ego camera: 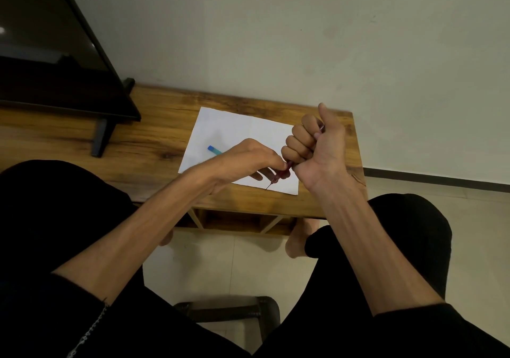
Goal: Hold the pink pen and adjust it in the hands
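My right hand (314, 142) is fisted around a thin red pen (281, 174), thumb up, over the right side of a white sheet of paper (220, 126). The pen's dark tip points down at the sheet's near edge. My left hand (248, 156) pinches the pen's lower part with its fingertips. A blue pen (214, 149) lies on the paper, partly hidden behind my left hand.
The paper lies on a low wooden table (154, 137) against a pale wall. A dark television (55, 54) on feet stands at the table's left. My knees in black flank a stool (229, 310) on the tiled floor.
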